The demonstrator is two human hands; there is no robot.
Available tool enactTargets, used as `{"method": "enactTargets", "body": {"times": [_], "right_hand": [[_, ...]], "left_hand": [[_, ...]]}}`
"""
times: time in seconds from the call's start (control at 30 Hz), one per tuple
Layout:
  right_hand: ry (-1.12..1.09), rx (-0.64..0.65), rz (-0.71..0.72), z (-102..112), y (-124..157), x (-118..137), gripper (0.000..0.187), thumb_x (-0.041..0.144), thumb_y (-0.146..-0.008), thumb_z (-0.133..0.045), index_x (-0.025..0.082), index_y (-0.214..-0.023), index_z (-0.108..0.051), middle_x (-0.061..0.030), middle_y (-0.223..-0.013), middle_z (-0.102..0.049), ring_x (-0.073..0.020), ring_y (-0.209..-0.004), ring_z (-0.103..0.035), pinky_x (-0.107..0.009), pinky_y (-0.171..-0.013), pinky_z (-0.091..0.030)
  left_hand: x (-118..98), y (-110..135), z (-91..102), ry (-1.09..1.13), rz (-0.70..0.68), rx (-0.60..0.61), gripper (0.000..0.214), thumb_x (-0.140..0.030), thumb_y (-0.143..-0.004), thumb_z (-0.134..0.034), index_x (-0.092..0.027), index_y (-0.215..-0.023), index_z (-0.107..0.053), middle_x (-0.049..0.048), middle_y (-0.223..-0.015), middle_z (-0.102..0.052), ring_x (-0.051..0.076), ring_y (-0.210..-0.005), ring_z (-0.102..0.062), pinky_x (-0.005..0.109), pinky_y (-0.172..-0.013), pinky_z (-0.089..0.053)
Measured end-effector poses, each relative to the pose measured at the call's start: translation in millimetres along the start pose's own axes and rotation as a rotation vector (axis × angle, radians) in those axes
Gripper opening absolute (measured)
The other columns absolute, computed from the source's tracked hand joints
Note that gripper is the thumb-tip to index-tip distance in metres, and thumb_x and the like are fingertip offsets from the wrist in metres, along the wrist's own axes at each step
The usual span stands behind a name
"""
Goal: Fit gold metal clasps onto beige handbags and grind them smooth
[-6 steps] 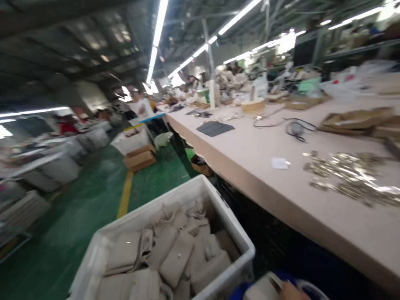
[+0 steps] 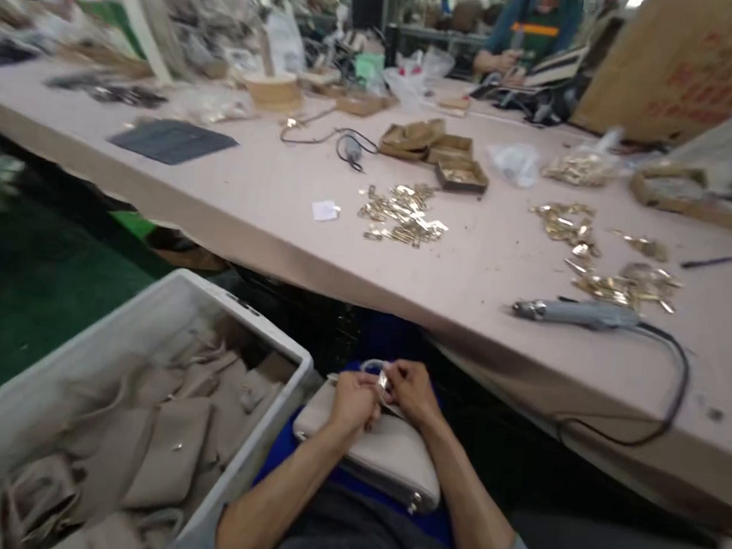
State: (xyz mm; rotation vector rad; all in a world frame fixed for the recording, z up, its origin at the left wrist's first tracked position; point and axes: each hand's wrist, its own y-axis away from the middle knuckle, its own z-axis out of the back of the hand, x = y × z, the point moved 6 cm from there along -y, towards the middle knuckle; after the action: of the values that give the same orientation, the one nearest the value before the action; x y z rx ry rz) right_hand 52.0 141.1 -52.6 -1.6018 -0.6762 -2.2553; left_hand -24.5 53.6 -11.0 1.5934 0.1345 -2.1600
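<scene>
A light beige handbag point(image 2: 391, 456) lies across my lap on a blue cloth point(image 2: 280, 460), with a metal fitting at its near right corner. My left hand point(image 2: 352, 401) is closed over its top, fingertips against a small shiny metal piece point(image 2: 383, 381) at the bag's handle point(image 2: 370, 365). From the other side my right hand point(image 2: 412, 391) pinches the handle at the same metal piece. The fingers partly hide how the piece sits on the handle. To my left, a white plastic bin point(image 2: 177, 286) holds several beige bags point(image 2: 174, 450).
Ahead runs a long table point(image 2: 266, 239) with a heap of gold-coloured metal parts point(image 2: 404, 215), more parts point(image 2: 624, 282) farther right, and a grey electric screwdriver point(image 2: 579, 313) whose cable hangs over the edge. Small boxes point(image 2: 462, 177) stand behind. A co-worker point(image 2: 537, 36) is across the table.
My view has swung right and levelled, from the aisle and bin to the table and my lap. Both hands and the handbag now show fully; earlier they were blurred at the lower edge.
</scene>
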Motion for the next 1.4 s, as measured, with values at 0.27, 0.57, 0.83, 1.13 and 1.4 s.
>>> {"method": "enactTargets", "body": {"times": [0.27, 0.57, 0.83, 1.13, 1.4], "right_hand": [[-0.076, 0.017, -0.028, -3, -7, -28, 0.047, 0.059, -0.091, -0.060, 0.017, -0.072, -0.065, -0.0003, -0.060, -0.062, -0.0115, -0.052, -0.054, -0.021, -0.048, -0.037], [-0.004, -0.004, -0.036, 1, -3, -23, 0.046, 0.057, -0.093, -0.057, 0.016, -0.073, -0.066, -0.0006, -0.061, -0.063, -0.0127, -0.055, -0.056, -0.022, -0.053, -0.038], [0.451, -0.198, 0.166, 3, 6, 8, 0.051, 0.051, -0.104, -0.038, 0.020, -0.082, -0.071, -0.0082, -0.083, -0.071, -0.0199, -0.080, -0.063, -0.030, -0.077, -0.043], [0.587, 0.296, 0.152, -22, 6, 20, 0.065, 0.052, -0.107, -0.029, 0.017, -0.064, -0.064, -0.0045, -0.059, -0.061, -0.0154, -0.058, -0.057, -0.026, -0.059, -0.037], [0.409, -0.315, 0.650, 39, -10, 168, 0.019, 0.029, -0.095, -0.062, 0.020, -0.107, -0.072, -0.0047, -0.087, -0.071, -0.0177, -0.078, -0.065, -0.029, -0.076, -0.048]], "left_hand": [[58, -27, 2.2, 0.580, 0.312, 0.108, 0.030, -0.028, -0.061, -0.070, -0.004, -0.079, -0.075, 0.0013, -0.039, -0.055, 0.010, -0.027, -0.035, 0.024, -0.031, -0.028], [56, -25, -0.2, 0.533, 0.348, 0.057, 0.032, -0.029, -0.058, -0.069, -0.006, -0.079, -0.073, 0.0028, -0.041, -0.058, 0.010, -0.026, -0.035, 0.024, -0.028, -0.028], [63, -17, -0.8, 0.480, 0.317, 0.008, 0.037, -0.041, -0.065, -0.069, -0.009, -0.083, -0.071, -0.0019, -0.033, -0.047, 0.009, -0.026, -0.030, 0.021, -0.031, -0.022], [80, 1, -1.9, 0.475, 0.414, -0.202, 0.043, -0.050, -0.063, -0.067, -0.012, -0.082, -0.071, -0.0041, -0.029, -0.040, 0.012, -0.026, -0.033, 0.021, -0.032, -0.021], [84, -15, 5.0, 0.498, 0.369, -0.170, 0.034, -0.047, -0.063, -0.072, -0.013, -0.068, -0.071, -0.0021, -0.029, -0.040, 0.012, -0.026, -0.034, 0.022, -0.033, -0.022]]}}
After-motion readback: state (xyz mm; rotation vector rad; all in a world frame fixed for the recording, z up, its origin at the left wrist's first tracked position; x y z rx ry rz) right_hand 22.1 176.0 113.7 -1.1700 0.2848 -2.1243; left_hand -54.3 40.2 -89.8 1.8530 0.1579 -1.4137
